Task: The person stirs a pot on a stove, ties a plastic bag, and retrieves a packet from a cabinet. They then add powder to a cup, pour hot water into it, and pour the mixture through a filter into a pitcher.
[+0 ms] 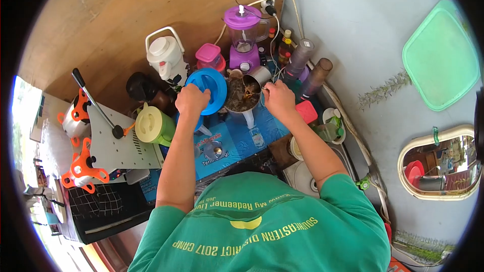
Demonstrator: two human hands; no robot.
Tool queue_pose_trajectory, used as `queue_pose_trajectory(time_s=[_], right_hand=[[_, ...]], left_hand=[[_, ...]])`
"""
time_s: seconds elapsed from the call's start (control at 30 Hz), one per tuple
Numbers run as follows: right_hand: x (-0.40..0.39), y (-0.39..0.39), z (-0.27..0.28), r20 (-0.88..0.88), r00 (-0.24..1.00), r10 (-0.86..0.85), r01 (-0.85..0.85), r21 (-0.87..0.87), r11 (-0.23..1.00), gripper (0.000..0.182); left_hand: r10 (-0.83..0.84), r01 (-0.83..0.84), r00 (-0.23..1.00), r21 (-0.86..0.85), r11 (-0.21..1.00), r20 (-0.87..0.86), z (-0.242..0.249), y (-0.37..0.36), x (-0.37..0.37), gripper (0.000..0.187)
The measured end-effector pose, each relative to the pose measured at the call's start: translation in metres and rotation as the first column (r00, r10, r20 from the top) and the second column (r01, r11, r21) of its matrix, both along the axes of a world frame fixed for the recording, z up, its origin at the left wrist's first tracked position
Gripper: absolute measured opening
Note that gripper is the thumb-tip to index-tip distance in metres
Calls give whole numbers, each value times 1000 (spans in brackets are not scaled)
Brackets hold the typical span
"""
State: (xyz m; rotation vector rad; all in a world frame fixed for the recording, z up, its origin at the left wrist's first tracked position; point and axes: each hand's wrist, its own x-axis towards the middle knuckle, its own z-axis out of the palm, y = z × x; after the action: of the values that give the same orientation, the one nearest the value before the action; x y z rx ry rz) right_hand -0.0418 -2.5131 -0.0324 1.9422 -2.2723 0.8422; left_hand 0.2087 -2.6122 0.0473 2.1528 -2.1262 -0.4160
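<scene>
My left hand (194, 102) is closed on a round blue lid (214, 84), tilted up beside a container of dark brown, wet-looking contents (241, 94). Part of a blue container (198, 122) shows below the lid. Over the brown contents' right edge is my right hand (279, 98), fingers pinched around something thin that I cannot make out. A silver metal cup (260, 74) stands just behind that hand. Left of my left wrist is a pale green lidded pitcher (149, 124).
A purple blender (244, 59), a white thermos jug (165, 53) and dark tumblers (316, 78) line the back. At left stands a cup-sealing machine (116, 136) with orange knobs. A sink (302, 177) lies at right, near a red-pink lid (306, 112).
</scene>
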Motion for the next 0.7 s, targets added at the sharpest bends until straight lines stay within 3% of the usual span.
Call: queue_pose_trajectory(time_s=[0.3, 0.7], right_hand=[[8, -8, 8, -207, 977, 58, -77, -85, 993, 10], [-10, -13, 17, -263, 956, 131, -210, -298, 931, 11]], left_hand=[[-38, 38, 999, -8, 999, -15, -6, 6, 5, 48], [-98, 98, 995, 9, 995, -18, -7, 5, -7, 50]])
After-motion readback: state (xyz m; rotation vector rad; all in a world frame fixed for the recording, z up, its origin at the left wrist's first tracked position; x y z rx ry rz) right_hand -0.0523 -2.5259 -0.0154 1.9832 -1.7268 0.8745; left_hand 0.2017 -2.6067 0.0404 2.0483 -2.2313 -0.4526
